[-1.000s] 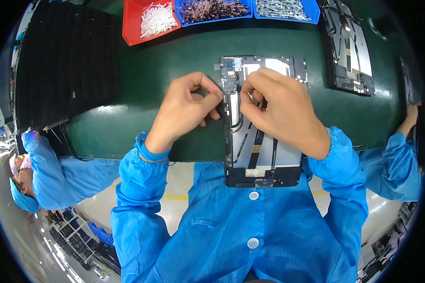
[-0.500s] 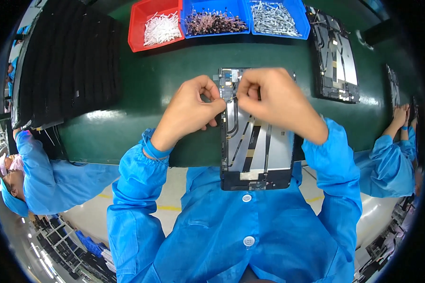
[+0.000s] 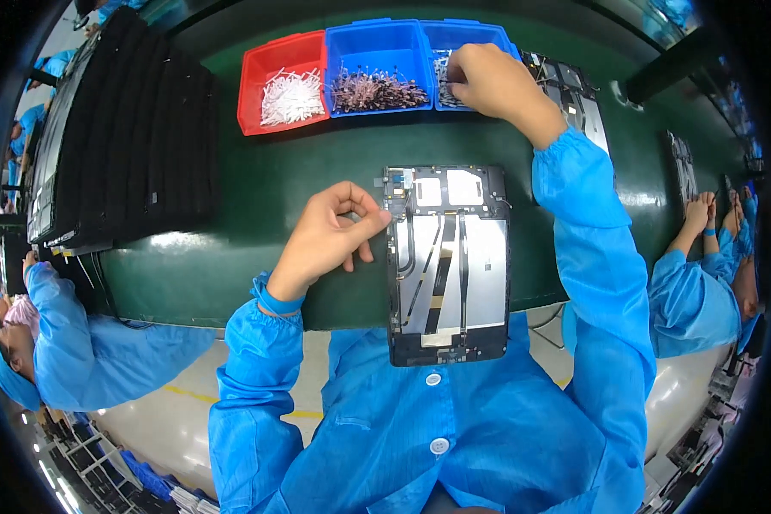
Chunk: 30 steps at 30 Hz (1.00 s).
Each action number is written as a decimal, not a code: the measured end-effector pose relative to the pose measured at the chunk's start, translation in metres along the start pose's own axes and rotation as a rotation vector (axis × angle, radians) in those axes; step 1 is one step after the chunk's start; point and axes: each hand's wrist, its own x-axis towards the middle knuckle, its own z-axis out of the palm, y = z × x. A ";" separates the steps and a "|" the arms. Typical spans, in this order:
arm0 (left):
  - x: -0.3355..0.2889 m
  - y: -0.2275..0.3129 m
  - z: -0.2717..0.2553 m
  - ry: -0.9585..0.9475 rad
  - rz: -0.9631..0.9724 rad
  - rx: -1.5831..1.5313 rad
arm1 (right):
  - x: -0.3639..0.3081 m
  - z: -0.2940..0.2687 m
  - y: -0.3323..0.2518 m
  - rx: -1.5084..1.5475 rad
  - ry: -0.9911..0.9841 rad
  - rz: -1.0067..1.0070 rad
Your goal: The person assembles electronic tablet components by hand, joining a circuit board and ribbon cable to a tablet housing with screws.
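Observation:
An opened tablet point(image 3: 488, 265) lies in front of me, its inner side up, with metal plate, black flat cables and a small board showing. At its upper left edge my left hand point(image 3: 330, 238) has thumb and forefinger pressed together; anything between them is too small to make out. My right hand point(image 3: 495, 84) reaches into the right blue bin point(image 3: 467, 32), which holds silvery small parts point(image 3: 442, 81). Its fingers are curled down, with the tips hidden among those parts.
Beside that bin stand a blue bin point(image 3: 377, 43) of thin-wired small parts and a red bin point(image 3: 261, 62) of white pieces. Black slabs point(image 3: 137, 137) are stacked on the left. Another opened tablet point(image 3: 587, 111) lies beyond my right arm. Co-workers sit on both sides.
My right hand has left the tablet's top and moved up and away into the right blue bin. The left hand stays at the tablet's upper left edge. The view has shifted slightly.

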 end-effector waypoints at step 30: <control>-0.008 0.019 0.031 0.129 0.259 -0.266 | -0.133 -0.007 -0.061 1.328 -0.233 0.077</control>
